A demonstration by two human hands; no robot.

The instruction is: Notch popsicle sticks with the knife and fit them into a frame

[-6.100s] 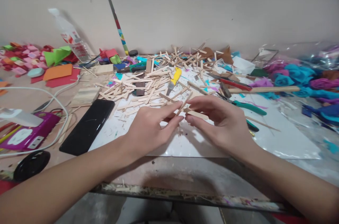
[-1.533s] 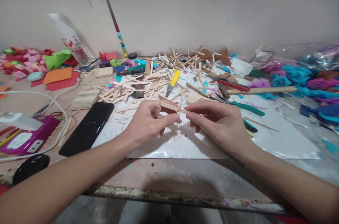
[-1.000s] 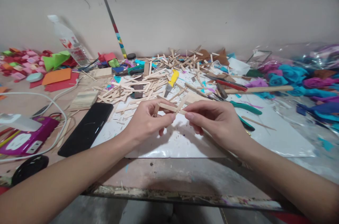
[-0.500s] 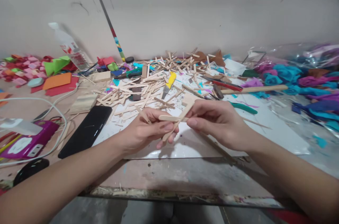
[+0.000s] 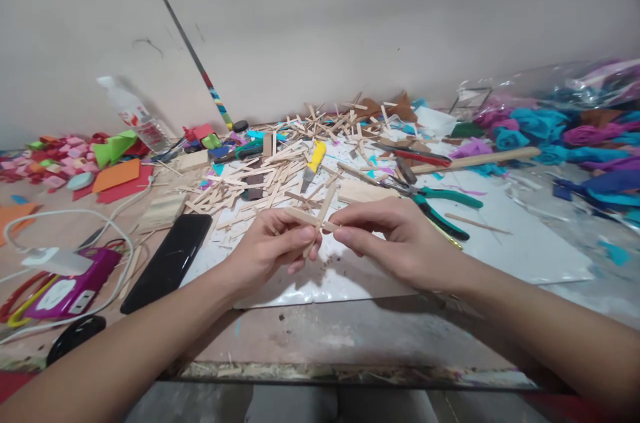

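Observation:
Two small flat wooden sticks point(image 5: 326, 204) cross each other between my hands, above the white sheet point(image 5: 300, 289). My left hand point(image 5: 273, 243) pinches them near the crossing, thumb on top and fingers curled beneath. From the right, my right hand point(image 5: 385, 236) holds the short end of one stick between thumb and index finger. Behind the hands lies a heap of loose wooden sticks point(image 5: 285, 166), with a yellow-handled knife point(image 5: 314, 163) on it. Green-handled pliers point(image 5: 435, 200) rest just beyond my right hand.
A black phone point(image 5: 170, 260), a purple power strip point(image 5: 83, 286) with white cables and a black mouse point(image 5: 75, 336) lie left. A bottle point(image 5: 137, 116) leans at the wall. Coloured paper flowers point(image 5: 535, 130) and a wooden rod point(image 5: 480, 160) are at right.
The view has shifted slightly. The crossed sticks have turned between my fingers, and my right hand's fingers have come lower on the stick. More of the green-handled pliers shows.

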